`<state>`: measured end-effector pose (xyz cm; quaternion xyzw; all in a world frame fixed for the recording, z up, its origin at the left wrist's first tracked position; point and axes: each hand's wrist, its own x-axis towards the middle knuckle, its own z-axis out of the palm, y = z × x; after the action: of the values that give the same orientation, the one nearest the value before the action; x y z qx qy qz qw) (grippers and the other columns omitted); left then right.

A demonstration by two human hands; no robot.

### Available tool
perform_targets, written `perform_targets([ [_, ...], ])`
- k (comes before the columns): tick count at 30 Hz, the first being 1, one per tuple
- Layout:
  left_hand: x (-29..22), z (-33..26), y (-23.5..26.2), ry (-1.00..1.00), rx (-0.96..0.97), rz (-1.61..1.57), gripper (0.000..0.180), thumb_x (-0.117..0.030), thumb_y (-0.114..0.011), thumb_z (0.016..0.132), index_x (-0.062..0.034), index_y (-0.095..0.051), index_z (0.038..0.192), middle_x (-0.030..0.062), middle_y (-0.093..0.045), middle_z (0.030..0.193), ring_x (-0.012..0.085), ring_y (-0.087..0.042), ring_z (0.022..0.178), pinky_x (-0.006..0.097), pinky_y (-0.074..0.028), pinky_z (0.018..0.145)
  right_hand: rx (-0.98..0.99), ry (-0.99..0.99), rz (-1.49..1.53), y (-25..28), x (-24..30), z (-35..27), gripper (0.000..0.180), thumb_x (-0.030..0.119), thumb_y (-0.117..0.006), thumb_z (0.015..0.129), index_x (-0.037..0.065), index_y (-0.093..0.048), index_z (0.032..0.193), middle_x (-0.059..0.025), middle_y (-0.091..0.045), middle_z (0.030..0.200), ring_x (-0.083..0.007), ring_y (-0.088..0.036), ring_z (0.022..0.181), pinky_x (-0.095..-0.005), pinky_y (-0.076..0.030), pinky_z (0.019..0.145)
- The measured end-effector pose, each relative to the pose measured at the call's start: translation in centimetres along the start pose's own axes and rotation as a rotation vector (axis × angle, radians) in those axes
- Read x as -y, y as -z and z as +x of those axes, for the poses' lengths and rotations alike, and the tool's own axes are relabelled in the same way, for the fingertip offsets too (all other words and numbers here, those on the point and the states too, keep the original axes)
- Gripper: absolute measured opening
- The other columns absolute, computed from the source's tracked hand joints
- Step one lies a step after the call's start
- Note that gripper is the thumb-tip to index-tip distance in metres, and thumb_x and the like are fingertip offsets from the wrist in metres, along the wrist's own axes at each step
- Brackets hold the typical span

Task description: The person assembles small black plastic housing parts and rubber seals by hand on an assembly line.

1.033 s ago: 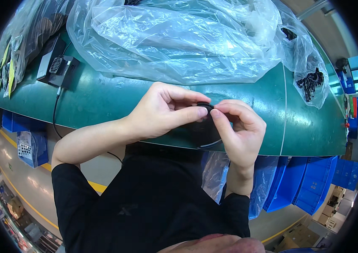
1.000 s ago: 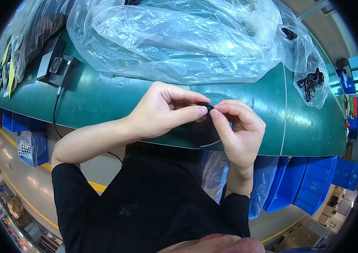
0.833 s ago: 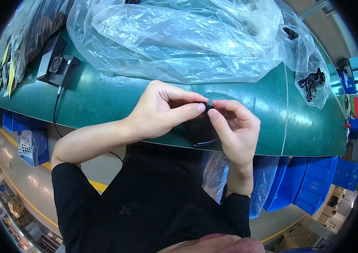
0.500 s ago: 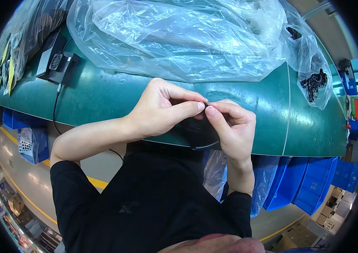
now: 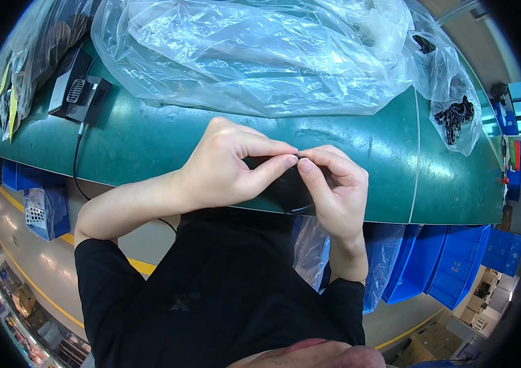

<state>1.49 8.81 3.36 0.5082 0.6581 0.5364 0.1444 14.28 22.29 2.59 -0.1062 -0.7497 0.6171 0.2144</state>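
Both hands meet over the front part of the green table (image 5: 168,141). My left hand (image 5: 220,162) pinches thumb and forefinger on a small black piece (image 5: 298,156). From the other side, my right hand (image 5: 337,184) closes its thumb and fingers on the same piece, tip to tip with the left. Only a sliver of the piece shows, so its kind is unclear. Below the fingers is a dark, glossy black shape (image 5: 288,191), partly hidden by the left hand; whether it joins the pinched piece I cannot tell.
A big clear plastic bag (image 5: 254,61) spreads over the table's far side. At far right lies a clear bag with black parts (image 5: 455,119). A black vented box (image 5: 87,98) with a cable (image 5: 76,159) stands at left. Blue bins (image 5: 457,267) sit below the table's right edge.
Both hands keep their pinch and have shifted only slightly. The black shape under them has tilted, with its pale lower edge showing shorter. The whole view has moved a little.
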Motion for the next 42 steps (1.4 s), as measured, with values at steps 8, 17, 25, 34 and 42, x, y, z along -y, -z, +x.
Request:
perform_targets([
  [8, -0.3, -0.2, 0.0, 0.126, -0.004, -0.095, 0.01, -0.002, -0.063, 0.078, 0.0039, -0.068, 0.085, 0.0113, -0.067, 0.069, 0.0126, -0.065, 0.063, 0.021, -0.048, 0.055, -0.025, 0.026, 0.017, -0.7, 0.2, 0.1, 0.008, -0.001, -0.061, 0.081, -0.005, -0.064, 0.086, -0.008, -0.062, 0.076, -0.0093, -0.057, 0.067, -0.0199, -0.043, 0.059],
  [17, -0.6, 0.1, 0.1, 0.41, 0.054, -0.502, 0.017, -0.005, -0.06, 0.084, 0.0064, -0.065, 0.096, 0.0121, -0.067, 0.084, 0.0129, -0.064, 0.074, 0.022, -0.051, 0.067, -0.037, -0.221, 0.284, -0.1, 0.8, 0.1, 0.012, 0.003, -0.058, 0.086, -0.007, -0.064, 0.09, -0.0051, -0.063, 0.081, -0.0064, -0.056, 0.075, -0.0176, -0.044, 0.067],
  [25, -0.2, 0.1, 0.2, 0.435, 0.158, -0.544, 0.019, -0.006, -0.059, 0.085, 0.0063, -0.063, 0.099, 0.0122, -0.066, 0.087, 0.0126, -0.064, 0.077, 0.023, -0.051, 0.069, 0.001, -0.227, 0.144, 0.4, 0.2, -0.1, 0.012, 0.005, -0.061, 0.084, -0.006, -0.065, 0.088, -0.0027, -0.063, 0.076, -0.0054, -0.056, 0.069, -0.018, -0.044, 0.062],
  [34, -0.1, 0.1, 0.0, 0.637, 0.266, -0.766, 0.032, -0.01, -0.058, 0.088, 0.005, -0.054, 0.116, 0.0082, -0.064, 0.095, 0.0109, -0.061, 0.085, 0.024, -0.052, 0.073, -0.211, -0.138, 0.373, 0.8, 0.0, 0.0, 0.022, -0.002, -0.064, 0.079, -0.008, -0.06, 0.1, -0.0101, -0.064, 0.088, -0.0101, -0.06, 0.077, -0.0206, -0.049, 0.07],
  [42, -0.6, -0.2, -0.4, 0.59, 0.245, -0.79, 0.028, -0.012, -0.058, 0.088, 0.0034, -0.057, 0.111, 0.0017, -0.063, 0.085, 0.0051, -0.057, 0.077, 0.023, -0.051, 0.069, -0.082, -0.233, 0.368, 0.9, 0.8, 0.1, 0.033, -0.005, -0.068, 0.073, -0.007, -0.057, 0.104, -0.0093, -0.06, 0.093, -0.0108, -0.059, 0.082, -0.0214, -0.049, 0.072],
])
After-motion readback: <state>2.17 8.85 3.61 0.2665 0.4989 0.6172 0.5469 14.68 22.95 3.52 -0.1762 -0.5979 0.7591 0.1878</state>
